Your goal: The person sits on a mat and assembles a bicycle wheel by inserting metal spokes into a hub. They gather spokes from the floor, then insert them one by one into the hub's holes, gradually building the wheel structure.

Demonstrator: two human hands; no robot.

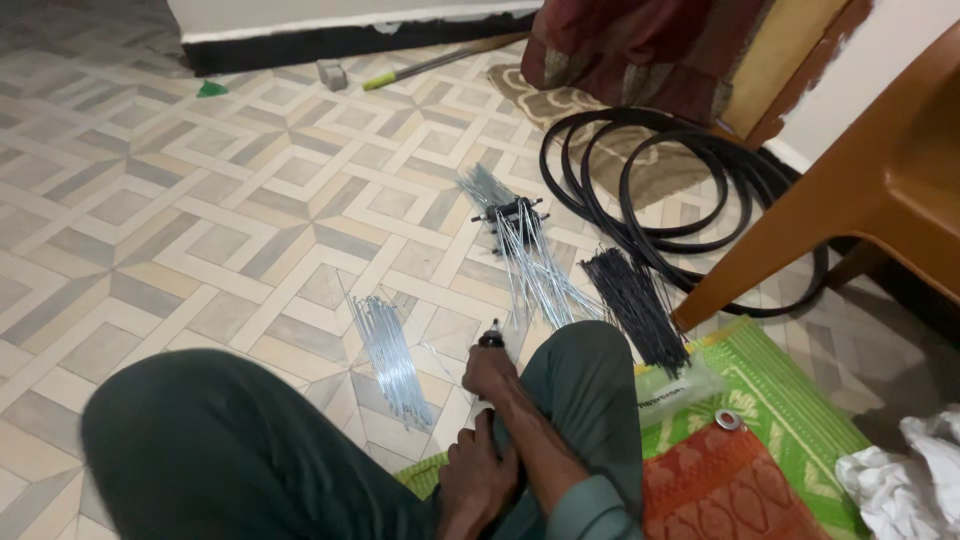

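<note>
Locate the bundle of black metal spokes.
Head view, right of centre: bundle of black metal spokes lies on the tiled floor, between silver spokes and black rubber tyres.

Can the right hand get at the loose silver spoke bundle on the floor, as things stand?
Probably yes: the right hand holds a small dark-tipped tool, but only bare floor tile separates it from the silver spoke bundle.

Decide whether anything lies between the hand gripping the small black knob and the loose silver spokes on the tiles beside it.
Nothing visible does. Only bare floor tile separates the right hand, closed on the black knob, from the silver spokes.
</note>
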